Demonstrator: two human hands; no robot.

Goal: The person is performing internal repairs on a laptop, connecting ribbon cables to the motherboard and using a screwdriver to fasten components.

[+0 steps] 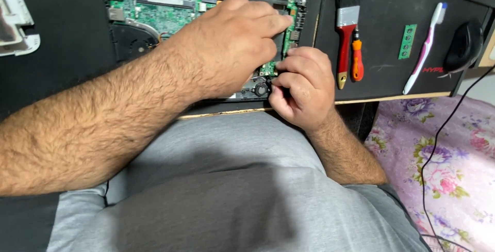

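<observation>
Both hands work over an opened laptop point(154, 9) with its green circuit board point(165, 14) bared, lying on the dark desk mat point(386, 71) at the table's near edge. The left hand point(232, 43) presses down on the board, fingers bent. The right hand point(301, 84) is curled tight beside a small round part point(261, 89); what it pinches I cannot tell. A red-handled brush point(346, 30), an orange screwdriver point(357, 58) and a toothbrush point(425, 51) lie to the right.

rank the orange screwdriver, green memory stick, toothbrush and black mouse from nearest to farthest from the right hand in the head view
From the right hand:
1. orange screwdriver, just to its right on the black mat, beside the red brush
2. green memory stick, further right
3. toothbrush, right of the stick
4. black mouse, at the mat's far right edge
</observation>
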